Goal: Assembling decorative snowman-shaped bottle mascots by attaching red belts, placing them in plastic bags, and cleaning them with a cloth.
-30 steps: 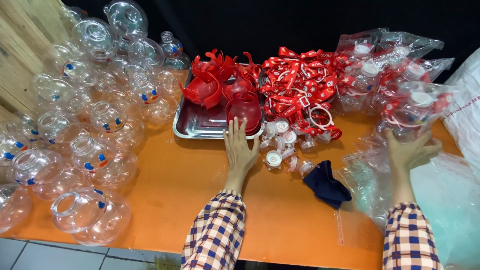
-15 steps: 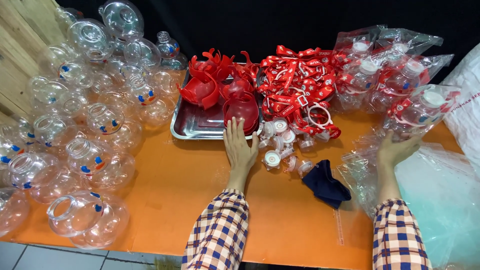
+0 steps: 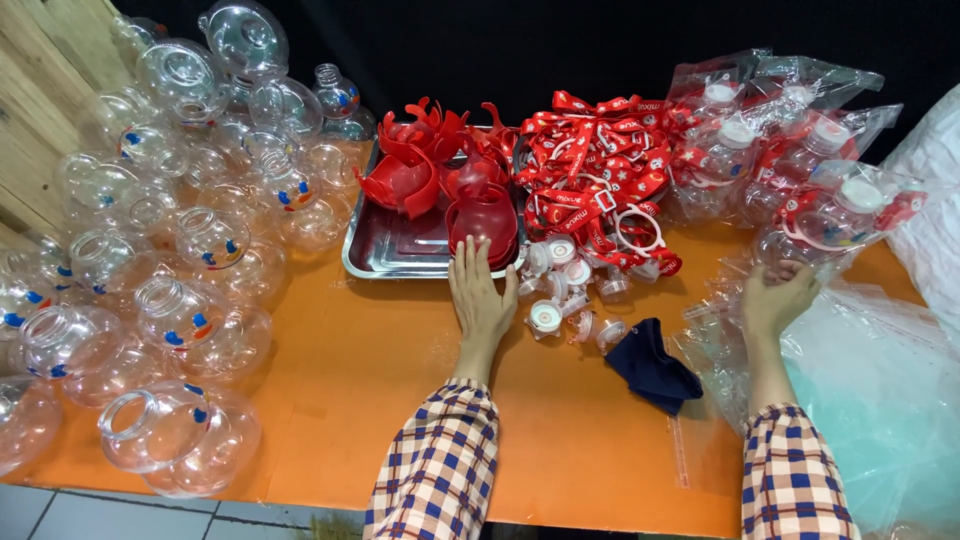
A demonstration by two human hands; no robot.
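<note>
Neither hand grips anything: our left hand (image 3: 481, 295) lies flat and palm-down on the orange table (image 3: 360, 390), fingers spread, fingertips touching the front rim of the steel tray (image 3: 385, 262) and the nearest red cup-shaped part (image 3: 482, 218). Our right hand (image 3: 775, 298) rests on the crinkled clear bags (image 3: 850, 350), fingers curled loosely at the foot of a bagged bottle (image 3: 835, 215); whether it pinches the film we cannot tell. Both forearms, in checked sleeves, reach straight forward from the near edge.

We count one tray, holding several red moulded parts, their number unclear in the heap. Just right of the left hand lie about seven small white caps (image 3: 560, 290), and one dark blue cloth (image 3: 655, 368). Behind the caps sits a tangle of red printed straps (image 3: 600, 165), too knotted to count. At least four bagged bottles stand at far right. Left of the tray, well over a dozen clear round bottles (image 3: 180, 310) with small blue and orange marks are piled together.
</note>
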